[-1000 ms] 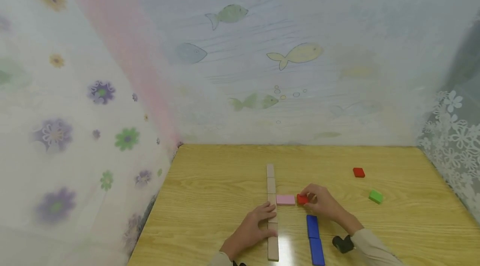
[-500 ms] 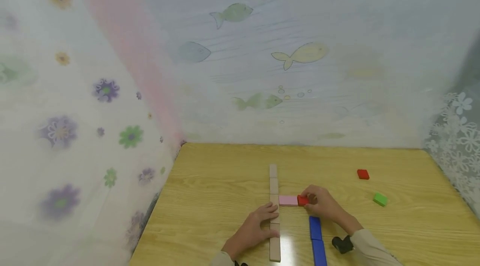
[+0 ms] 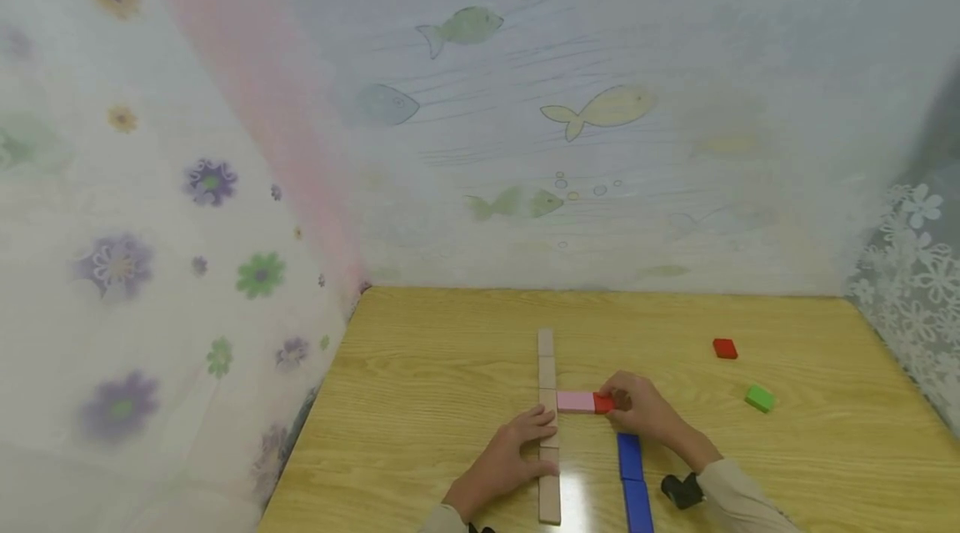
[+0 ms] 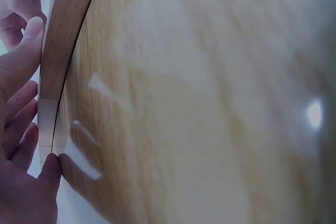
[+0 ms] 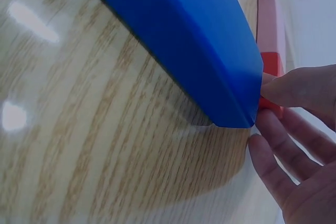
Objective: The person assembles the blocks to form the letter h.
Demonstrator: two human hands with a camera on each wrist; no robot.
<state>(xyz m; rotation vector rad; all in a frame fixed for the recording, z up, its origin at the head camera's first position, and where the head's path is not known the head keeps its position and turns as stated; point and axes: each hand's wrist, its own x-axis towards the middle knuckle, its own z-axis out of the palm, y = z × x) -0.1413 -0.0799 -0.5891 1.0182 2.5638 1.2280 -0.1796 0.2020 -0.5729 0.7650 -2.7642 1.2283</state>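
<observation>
My right hand (image 3: 641, 408) pinches a small red block (image 3: 602, 404) between thumb and fingers at the right end of a pink block (image 3: 575, 402). The pink block lies crosswise against a straight row of plain wooden blocks (image 3: 550, 500). My left hand (image 3: 504, 458) rests on that row with fingers loosely spread, its fingertips and thumb on the wood. In the left wrist view, the fingers (image 4: 21, 103) touch the wooden row (image 4: 60, 40) along its side. The right wrist view shows the red block (image 5: 271, 64) end to end with the pink block (image 5: 268, 30), partly covered by my thumb.
Two blue blocks (image 3: 631, 457) lie end to end just below my right hand. Another red block (image 3: 724, 349) and a green block (image 3: 760, 399) lie farther right on the table (image 3: 435, 333). A dark object (image 3: 682, 490) shows by the right sleeve. Printed curtains hang behind and left.
My right hand has slid the red block left, closing the small gap to the pink block. My left hand stays on the wooden row. The whole head view has shifted slightly.
</observation>
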